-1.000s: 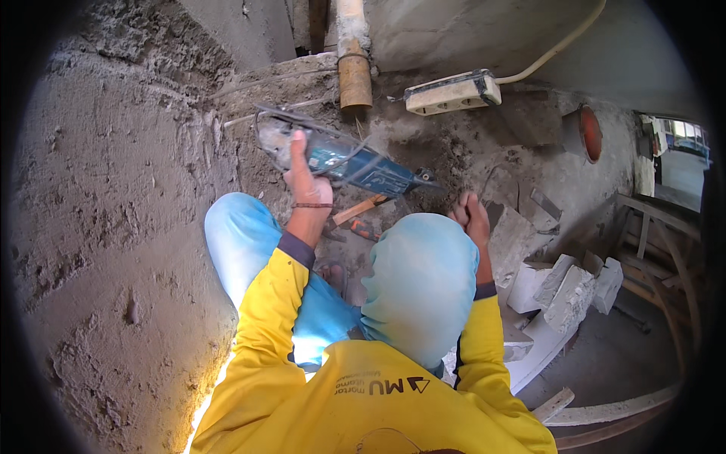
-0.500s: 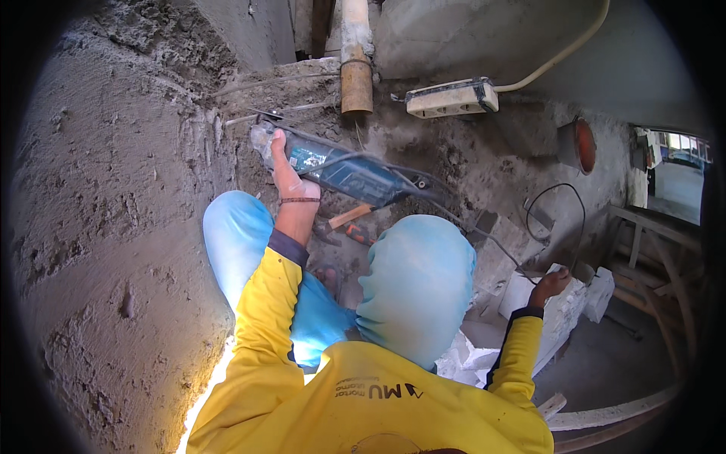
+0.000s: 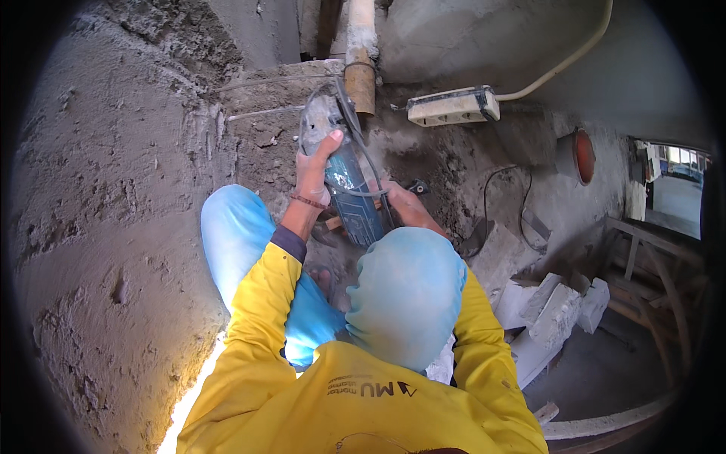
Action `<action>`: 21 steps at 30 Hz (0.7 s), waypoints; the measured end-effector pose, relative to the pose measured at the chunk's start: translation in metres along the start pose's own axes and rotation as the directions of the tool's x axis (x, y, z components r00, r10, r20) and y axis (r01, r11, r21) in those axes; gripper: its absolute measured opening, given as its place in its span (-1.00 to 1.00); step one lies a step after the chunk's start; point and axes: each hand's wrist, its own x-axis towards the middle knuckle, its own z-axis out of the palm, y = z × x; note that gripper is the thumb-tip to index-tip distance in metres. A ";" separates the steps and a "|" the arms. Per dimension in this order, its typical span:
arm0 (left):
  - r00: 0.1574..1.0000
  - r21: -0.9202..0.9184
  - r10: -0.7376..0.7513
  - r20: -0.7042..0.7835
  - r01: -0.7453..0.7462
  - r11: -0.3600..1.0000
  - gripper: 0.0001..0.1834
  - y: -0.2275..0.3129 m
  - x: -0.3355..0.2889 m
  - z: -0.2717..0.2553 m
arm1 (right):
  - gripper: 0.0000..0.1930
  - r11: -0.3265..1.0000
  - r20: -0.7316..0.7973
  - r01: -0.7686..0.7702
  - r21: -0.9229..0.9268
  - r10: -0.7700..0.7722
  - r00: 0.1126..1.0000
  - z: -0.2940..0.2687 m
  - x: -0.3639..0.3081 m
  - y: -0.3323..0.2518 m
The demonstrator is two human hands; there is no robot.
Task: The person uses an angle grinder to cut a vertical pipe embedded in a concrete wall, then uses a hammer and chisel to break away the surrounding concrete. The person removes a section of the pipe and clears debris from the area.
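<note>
Two bare hands are meeting around one blue power tool (image 3: 349,178), which is lying aslant in front of the person's knees, its dusty grey head pointing up toward a standing pipe (image 3: 361,79) and its body running down toward the right knee. The left hand (image 3: 311,172) is gripping the tool near its head, the thumb (image 3: 331,142) pressing along the upper face and the other fingers mostly hiding beneath. The right hand (image 3: 407,204) is reaching in from the other side, its fingertips sitting right by the tool's body and a dark cable (image 3: 369,159) that is looping over it — whether those fingers are closing on the cable, on the body or on neither, I cannot tell.

A beaded bracelet (image 3: 308,202) is circling the left wrist, and yellow sleeves (image 3: 261,295) are covering both arms. Light-blue trousers (image 3: 408,295) are covering the bent knees. Behind the tool's lower part a wooden piece (image 3: 333,223) is showing, partly hidden.

Beyond the hands, a white power strip (image 3: 452,110) is sitting to the right of the pipe, a cream cable (image 3: 578,68) rising from it. Farther right, a short pipe with an orange inside (image 3: 583,157) is jutting out, and below it broken white blocks (image 3: 556,314) are lying near a wooden frame (image 3: 634,253). A rough grey wall (image 3: 128,189) is filling the left side.
</note>
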 end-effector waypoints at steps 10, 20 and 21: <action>0.832 0.203 0.300 -0.467 -0.229 0.952 0.17 -0.031 0.026 -0.027 | -0.74 0.989 -0.015 -0.058 -0.135 0.056 0.998 -0.031 -0.072 -0.029; 0.936 0.182 0.225 -0.271 -0.179 0.967 0.20 -0.027 0.020 -0.017 | -0.74 0.932 -0.017 -0.342 -0.118 0.342 0.940 -0.001 -0.090 -0.027; 0.930 0.206 0.284 -0.235 -0.237 0.949 0.22 -0.025 0.010 -0.006 | -0.72 0.931 -0.046 -0.350 -0.109 0.347 0.937 0.000 -0.086 -0.030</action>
